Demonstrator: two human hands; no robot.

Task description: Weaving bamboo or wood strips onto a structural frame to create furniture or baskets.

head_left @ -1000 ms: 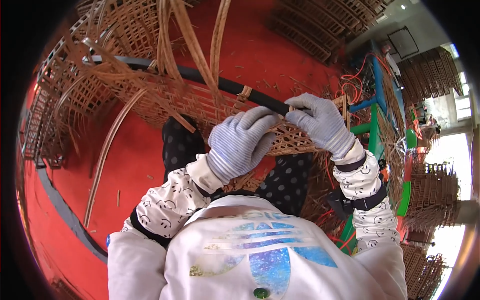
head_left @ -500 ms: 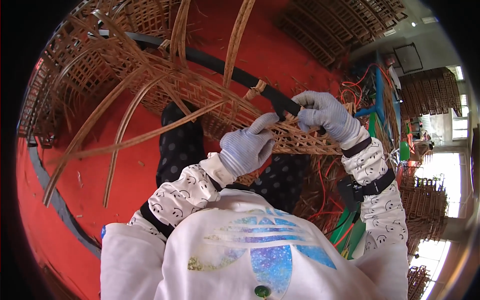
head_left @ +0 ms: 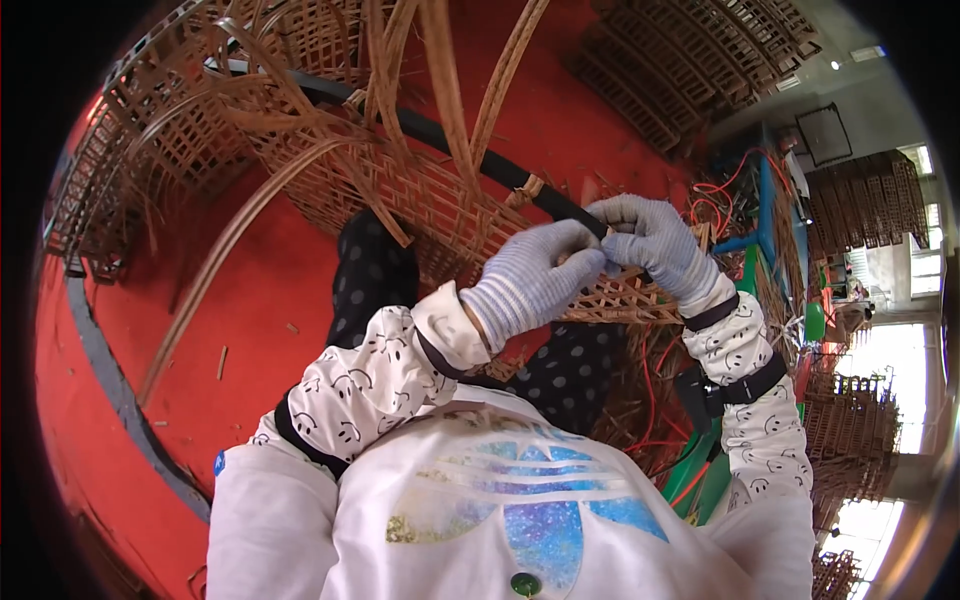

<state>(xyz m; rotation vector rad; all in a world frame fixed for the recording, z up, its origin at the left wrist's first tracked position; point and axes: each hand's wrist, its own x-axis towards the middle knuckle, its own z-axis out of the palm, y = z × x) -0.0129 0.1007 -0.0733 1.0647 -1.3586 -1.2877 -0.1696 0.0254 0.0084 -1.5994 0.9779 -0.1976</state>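
A half-woven rattan panel point(head_left: 430, 200) on a black tube frame point(head_left: 470, 150) lies across the lap of a seated person, filling the centre of the view and running from ten o'clock down to three o'clock. At its near corner, just right of centre, both gloved hands meet: the left hand point(head_left: 535, 280) is closed, thumb and fingers pinching the weave's edge, while the right hand point(head_left: 650, 240) curls around the black tube where the rattan strips end. Loose cane strips point(head_left: 450, 90) rise from the panel toward twelve o'clock, and one long strip point(head_left: 230, 260) bows out toward eight o'clock over the red floor point(head_left: 250, 330). Finished lattice panels point(head_left: 690, 70) lie stacked at one o'clock, with more stacks point(head_left: 850, 410) at four o'clock beside orange cords point(head_left: 725, 195) and a green frame point(head_left: 715, 470).
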